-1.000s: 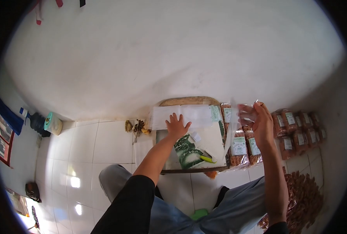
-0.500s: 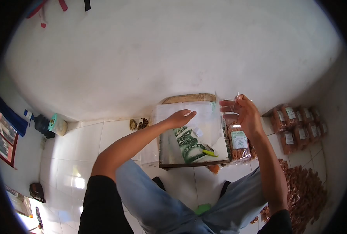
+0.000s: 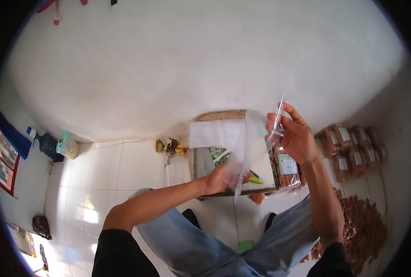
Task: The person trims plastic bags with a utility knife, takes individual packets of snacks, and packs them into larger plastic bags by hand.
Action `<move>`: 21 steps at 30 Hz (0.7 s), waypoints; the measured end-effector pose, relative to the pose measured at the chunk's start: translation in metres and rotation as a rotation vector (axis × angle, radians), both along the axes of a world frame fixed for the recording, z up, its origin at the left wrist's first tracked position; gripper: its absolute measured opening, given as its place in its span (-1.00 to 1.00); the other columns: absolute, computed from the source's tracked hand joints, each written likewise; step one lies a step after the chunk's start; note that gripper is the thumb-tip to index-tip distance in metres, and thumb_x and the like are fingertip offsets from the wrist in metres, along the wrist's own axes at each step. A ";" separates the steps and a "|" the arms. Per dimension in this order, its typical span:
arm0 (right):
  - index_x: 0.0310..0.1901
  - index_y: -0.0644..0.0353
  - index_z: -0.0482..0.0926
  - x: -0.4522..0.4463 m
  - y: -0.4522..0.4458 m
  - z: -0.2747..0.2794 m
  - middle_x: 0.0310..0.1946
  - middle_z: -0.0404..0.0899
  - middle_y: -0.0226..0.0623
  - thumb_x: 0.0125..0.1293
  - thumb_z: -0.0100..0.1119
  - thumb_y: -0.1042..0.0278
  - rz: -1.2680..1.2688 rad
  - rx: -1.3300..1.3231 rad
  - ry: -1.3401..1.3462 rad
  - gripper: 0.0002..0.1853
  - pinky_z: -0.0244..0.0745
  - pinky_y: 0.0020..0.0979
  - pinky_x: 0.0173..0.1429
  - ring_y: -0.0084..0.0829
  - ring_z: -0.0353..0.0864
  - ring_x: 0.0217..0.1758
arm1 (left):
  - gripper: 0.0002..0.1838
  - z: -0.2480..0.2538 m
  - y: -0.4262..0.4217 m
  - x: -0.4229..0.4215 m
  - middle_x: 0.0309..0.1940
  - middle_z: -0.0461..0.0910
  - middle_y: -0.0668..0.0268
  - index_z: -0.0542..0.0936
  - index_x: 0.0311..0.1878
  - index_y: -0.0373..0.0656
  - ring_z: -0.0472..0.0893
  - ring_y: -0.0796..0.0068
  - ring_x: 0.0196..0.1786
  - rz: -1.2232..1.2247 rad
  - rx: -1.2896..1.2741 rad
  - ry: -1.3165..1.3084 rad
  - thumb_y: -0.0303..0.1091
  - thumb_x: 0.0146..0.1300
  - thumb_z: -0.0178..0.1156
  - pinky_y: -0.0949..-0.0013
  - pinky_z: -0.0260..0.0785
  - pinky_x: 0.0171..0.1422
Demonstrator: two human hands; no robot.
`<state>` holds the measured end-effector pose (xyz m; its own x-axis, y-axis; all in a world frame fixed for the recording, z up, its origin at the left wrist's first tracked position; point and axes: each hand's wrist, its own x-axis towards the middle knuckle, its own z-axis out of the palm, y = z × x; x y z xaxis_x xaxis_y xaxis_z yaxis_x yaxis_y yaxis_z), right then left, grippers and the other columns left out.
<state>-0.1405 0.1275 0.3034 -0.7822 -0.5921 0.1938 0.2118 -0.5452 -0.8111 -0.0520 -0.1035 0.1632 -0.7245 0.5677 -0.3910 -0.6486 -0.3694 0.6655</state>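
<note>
A clear plastic bag (image 3: 254,145) hangs in the air over the low table (image 3: 266,177). My right hand (image 3: 294,131) is closed on its upper right part, fingers pinching the film. My left hand (image 3: 221,177) is at the bag's lower left, behind or against the film, with its fingers partly hidden and blurred. White sheets (image 3: 217,134) lie at the table's back left. A green and white printed sheet (image 3: 219,156) is partly covered by the bag. Beside my left hand is a yellow-green cutter (image 3: 255,178).
Labelled packs of brown food (image 3: 287,168) stand right of the table, with more packs (image 3: 341,141) by the wall. A heap of brown pieces (image 3: 362,226) lies at lower right. Dried bananas (image 3: 172,147), a lidded tub (image 3: 67,146) and a water bottle (image 3: 47,144) are at left.
My left hand has left the sheets and moved down and toward me, to the bag's lower part. My right hand has shifted left with the plastic, which now spreads across the table.
</note>
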 end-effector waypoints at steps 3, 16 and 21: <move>0.28 0.11 0.37 -0.003 0.003 -0.008 -0.01 0.60 -0.09 0.48 -0.15 0.42 -0.162 0.172 0.029 -0.63 0.62 -0.25 -0.01 -0.26 0.64 -0.03 | -0.60 -0.015 -0.011 -0.001 -0.09 0.57 0.32 0.45 0.19 -0.07 0.57 0.32 0.06 0.268 -0.037 0.254 -0.12 0.38 0.13 0.15 0.43 0.23; 0.34 0.02 0.39 -0.012 0.014 -0.066 -0.35 0.66 -0.33 0.55 -0.18 0.28 -0.480 0.662 0.229 -0.61 0.57 -0.51 -0.29 -0.61 0.60 -0.46 | -0.72 0.045 -0.080 0.007 0.11 0.53 0.11 0.40 -0.21 -0.04 0.54 0.14 0.10 0.868 -0.125 0.147 -0.03 0.44 -0.06 0.04 0.33 0.31; 0.25 0.04 0.47 -0.008 0.002 -0.064 -0.45 0.63 -0.33 0.55 -0.16 0.24 -0.543 0.871 0.233 -0.66 0.52 -0.52 -0.38 -0.63 0.55 -0.52 | -0.65 0.066 -0.068 0.015 0.04 0.55 0.09 0.40 0.03 -0.19 0.58 0.25 0.03 0.895 -0.300 0.168 -0.12 0.39 0.12 0.22 0.44 0.15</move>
<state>-0.1481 0.1298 0.2393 -0.9823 -0.1806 0.0495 -0.0982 0.2712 -0.9575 -0.0369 -0.1715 0.2292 -0.9008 -0.3304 -0.2819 -0.0965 -0.4806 0.8716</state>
